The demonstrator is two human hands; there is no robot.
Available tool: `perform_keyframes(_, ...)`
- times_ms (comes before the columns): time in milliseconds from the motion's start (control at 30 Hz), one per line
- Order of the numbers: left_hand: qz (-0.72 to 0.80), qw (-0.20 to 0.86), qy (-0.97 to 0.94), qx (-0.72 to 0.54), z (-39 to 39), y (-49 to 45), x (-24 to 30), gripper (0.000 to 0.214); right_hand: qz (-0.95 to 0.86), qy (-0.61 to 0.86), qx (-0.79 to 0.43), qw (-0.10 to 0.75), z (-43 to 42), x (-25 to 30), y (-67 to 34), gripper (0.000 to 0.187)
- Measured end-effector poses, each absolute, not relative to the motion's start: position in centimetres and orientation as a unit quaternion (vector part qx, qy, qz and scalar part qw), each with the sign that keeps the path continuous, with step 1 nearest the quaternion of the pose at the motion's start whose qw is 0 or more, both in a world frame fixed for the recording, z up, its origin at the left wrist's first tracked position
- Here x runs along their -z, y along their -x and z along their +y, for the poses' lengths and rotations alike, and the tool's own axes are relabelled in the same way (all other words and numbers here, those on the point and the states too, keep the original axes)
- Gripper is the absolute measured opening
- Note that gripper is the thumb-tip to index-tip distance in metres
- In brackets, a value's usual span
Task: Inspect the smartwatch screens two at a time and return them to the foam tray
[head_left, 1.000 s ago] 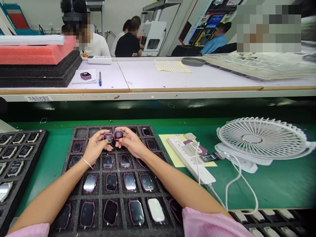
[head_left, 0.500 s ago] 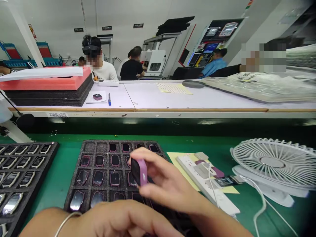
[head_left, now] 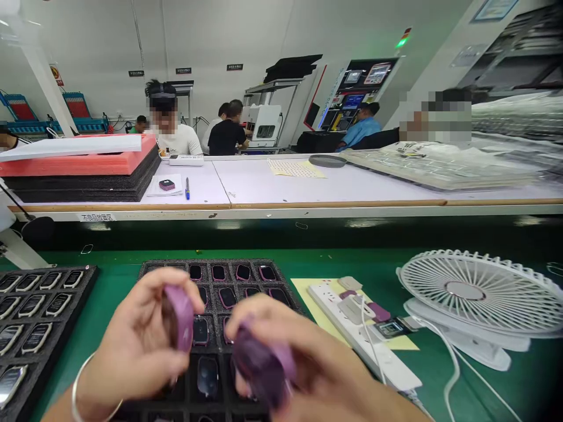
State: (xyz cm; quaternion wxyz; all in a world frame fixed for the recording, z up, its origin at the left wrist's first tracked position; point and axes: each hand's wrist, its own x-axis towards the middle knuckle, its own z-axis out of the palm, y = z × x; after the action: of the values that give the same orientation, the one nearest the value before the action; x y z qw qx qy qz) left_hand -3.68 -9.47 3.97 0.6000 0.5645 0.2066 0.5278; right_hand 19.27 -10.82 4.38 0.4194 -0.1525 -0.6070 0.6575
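Observation:
My left hand [head_left: 132, 337], with a thin bangle at its wrist, grips a purple smartwatch body [head_left: 182, 319] held on edge between thumb and fingers. My right hand [head_left: 308, 346] is closed on a second purple smartwatch body [head_left: 259, 363], whose dark face is blurred by motion. The two watches are apart, both above a black foam tray [head_left: 167, 264]. Purple-rimmed watch bodies such as this one [head_left: 207, 376] lie face up in the tray's compartments. My hands and forearms hide part of the tray.
Left of me, a second foam tray [head_left: 90, 287] holds silver-rimmed watches. To the right are a white power strip [head_left: 365, 334] with cables and a white fan [head_left: 479, 293]. A raised shelf [head_left: 246, 181] crosses behind, bearing foam sheets [head_left: 79, 164]. Several people sit beyond it.
My left hand has risen from the lower edge to the left, now showing a purple watch. My right hand has come lower and turned its watch. The view has shifted slightly.

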Motion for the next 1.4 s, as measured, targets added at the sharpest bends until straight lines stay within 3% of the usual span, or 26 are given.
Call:
perform_keyframes(100, 0.280, 0.571, -0.550, -0.542, -5.7, 1.9, -2.8, 0.054, -0.504, 0.188, -0.674, 0.506, -7.2, -2.7, -18.4, 0.045)
perform_keyframes(233, 0.366, 0.538, -0.534, -0.540, -2.3, 0.9, -0.7, 0.059, -0.376, 0.234, -0.740, 0.506, -3.2, 0.2, -17.8, 0.048)
perform_keyframes(400, 0.381, 0.545, -0.536, -0.520, -1.0, 0.5, 1.1, 0.059, -0.316, 0.252, -0.749, 0.525, -0.8, 2.5, -17.8, 0.038)
perform_keyframes(867, 0.366, 0.586, -0.512, -0.511, -1.0, 0.6, 1.7, 0.069, -0.396, 0.277, -0.694, 0.534, -0.6, 3.3, -17.8, 0.049)
perform_keyframes(1400, 0.368, 0.559, -0.548, -0.503, -1.1, 0.4, 1.7, 0.058, -0.460, 0.285, -0.648, 0.536, -0.7, 3.2, -17.8, 0.046)
